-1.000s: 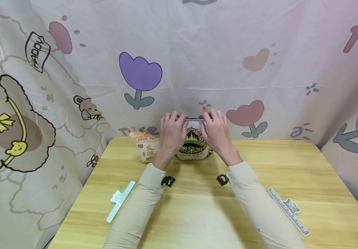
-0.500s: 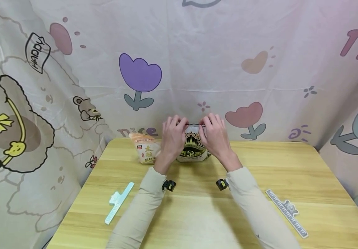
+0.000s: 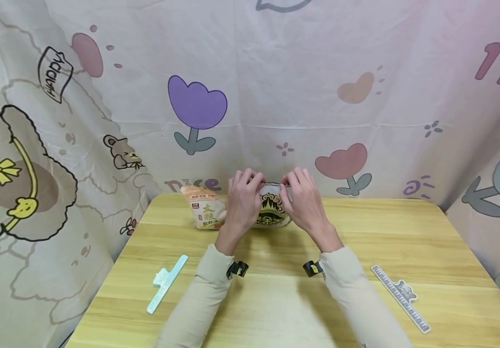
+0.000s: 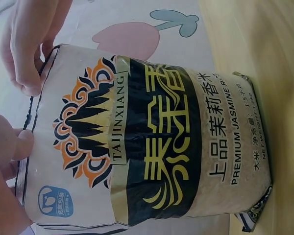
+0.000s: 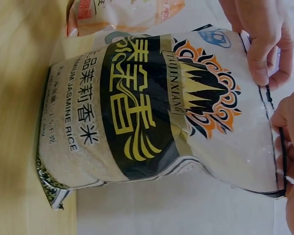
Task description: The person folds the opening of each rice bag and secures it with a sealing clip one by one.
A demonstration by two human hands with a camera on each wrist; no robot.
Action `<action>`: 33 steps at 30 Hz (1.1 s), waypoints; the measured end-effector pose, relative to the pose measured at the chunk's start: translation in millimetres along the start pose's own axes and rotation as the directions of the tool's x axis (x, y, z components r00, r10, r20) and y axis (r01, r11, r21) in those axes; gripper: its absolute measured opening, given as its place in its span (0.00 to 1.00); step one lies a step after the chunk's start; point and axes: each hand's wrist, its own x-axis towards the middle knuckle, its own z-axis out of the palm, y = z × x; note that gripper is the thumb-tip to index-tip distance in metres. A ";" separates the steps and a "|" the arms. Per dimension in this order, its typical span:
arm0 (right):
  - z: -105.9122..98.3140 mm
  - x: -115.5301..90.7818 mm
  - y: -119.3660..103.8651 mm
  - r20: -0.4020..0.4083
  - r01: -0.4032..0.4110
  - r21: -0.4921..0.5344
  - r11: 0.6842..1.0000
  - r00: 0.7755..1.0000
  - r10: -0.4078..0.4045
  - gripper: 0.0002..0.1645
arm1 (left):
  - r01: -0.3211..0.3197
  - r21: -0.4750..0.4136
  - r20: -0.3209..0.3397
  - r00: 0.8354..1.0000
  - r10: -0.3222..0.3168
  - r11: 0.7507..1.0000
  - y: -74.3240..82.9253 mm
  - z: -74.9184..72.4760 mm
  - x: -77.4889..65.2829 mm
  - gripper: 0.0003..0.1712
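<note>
An upright bag of jasmine rice (image 3: 270, 212) stands at the back of the table, with a black and gold label and a clear lower part. My left hand (image 3: 244, 198) pinches the left part of its top edge. On the right part of that edge, my right hand (image 3: 305, 198) pinches with thumb and fingers. In the left wrist view, the bag's dark-trimmed top runs between both thumbs and fingers. The right wrist view shows the same rice bag (image 5: 132, 107) sideways, its top edge flattened. Fingers beyond the edge are partly hidden.
Left of the rice bag leans a smaller orange and white bag (image 3: 206, 212), partly behind my left hand. A mint bag clip (image 3: 166, 282) lies at the left of the wooden table (image 3: 271, 299), a grey bag clip (image 3: 402, 297) at the right. A printed cloth (image 3: 267, 96) hangs behind.
Both hands have moved down and slightly toward me, bringing the rice bag's top edge lower. The pinch on the edge stays. The clips and smaller bag have not moved.
</note>
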 end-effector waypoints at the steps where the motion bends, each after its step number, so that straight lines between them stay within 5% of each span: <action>1: -0.4 -1.2 -0.4 -0.005 0.005 0.004 1.000 1.000 -0.005 0.05 | -0.002 -0.001 -0.005 1.000 0.002 1.000 1.0 -0.4 -0.9 0.06; 33: -55.6 -41.4 -19.4 -0.059 -0.046 0.034 0.998 0.997 0.048 0.08 | -0.067 -0.130 -0.016 0.998 0.065 0.989 56.5 -6.1 -24.4 0.05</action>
